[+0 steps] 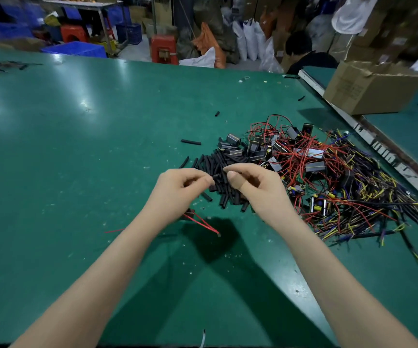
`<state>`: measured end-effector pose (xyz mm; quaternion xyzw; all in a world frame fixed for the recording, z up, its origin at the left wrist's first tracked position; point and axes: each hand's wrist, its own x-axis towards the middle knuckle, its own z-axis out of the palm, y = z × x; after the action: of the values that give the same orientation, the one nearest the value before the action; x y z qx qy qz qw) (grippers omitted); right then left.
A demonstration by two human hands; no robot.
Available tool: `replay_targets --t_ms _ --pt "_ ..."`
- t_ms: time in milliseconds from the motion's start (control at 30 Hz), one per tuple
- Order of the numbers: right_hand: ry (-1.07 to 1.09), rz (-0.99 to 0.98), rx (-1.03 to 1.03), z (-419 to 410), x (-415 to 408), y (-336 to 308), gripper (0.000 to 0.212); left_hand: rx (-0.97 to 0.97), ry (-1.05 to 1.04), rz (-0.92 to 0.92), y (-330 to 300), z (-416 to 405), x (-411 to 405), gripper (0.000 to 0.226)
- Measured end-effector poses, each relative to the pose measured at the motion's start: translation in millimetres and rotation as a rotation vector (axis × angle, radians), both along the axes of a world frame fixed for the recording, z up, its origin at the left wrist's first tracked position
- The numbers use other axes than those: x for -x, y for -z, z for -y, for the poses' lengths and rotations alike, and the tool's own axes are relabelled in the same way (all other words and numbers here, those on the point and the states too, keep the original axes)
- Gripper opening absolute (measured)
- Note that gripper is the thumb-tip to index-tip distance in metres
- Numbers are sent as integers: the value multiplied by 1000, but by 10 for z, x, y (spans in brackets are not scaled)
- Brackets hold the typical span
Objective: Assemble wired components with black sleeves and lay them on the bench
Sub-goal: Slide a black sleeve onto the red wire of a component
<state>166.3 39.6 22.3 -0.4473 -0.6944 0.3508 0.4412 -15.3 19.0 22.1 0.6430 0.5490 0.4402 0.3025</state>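
Hands, left (177,190) and right (255,187), pinch one short matte black sleeve (216,176) above green bench (77,159).

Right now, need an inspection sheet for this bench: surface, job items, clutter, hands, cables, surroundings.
Surface: green matte bench top, glare patches, small specks of debris.
Job's things: pile of short black tubular sleeves; heap of small black boxy components with red wires.
Clutter: stray black sleeve pieces away from the pile; open brown cardboard box at the far right.
Hands: left hand and right hand each pinch an end of one black sleeve above the pile.
Cables: tangle of yellow, black and purple wires at the right; red wires trail under the left wrist.
Surroundings: red plastic stools, blue crates, white sacks, people seated at the far right.
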Motion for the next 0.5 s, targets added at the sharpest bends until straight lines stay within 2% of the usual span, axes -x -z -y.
replay_targets --t_ms 67,133,267,400,467,500 --pt "14 49 -218 10 -16 50 17 134 45 187 -32 -11 2 17" --pt "7 89 -360 16 -14 89 17 225 94 286 -38 10 -17 19" --pt "3 151 -476 20 24 81 13 401 207 426 -44 29 1 29" --pt "-44 140 -463 28 24 52 7 539 284 529 -63 50 20 29" --pt "-63 146 -320 45 19 35 6 499 256 484 -76 56 23 28" --pt "-70 149 -191 53 17 27 6 432 223 393 -84 59 26 25"
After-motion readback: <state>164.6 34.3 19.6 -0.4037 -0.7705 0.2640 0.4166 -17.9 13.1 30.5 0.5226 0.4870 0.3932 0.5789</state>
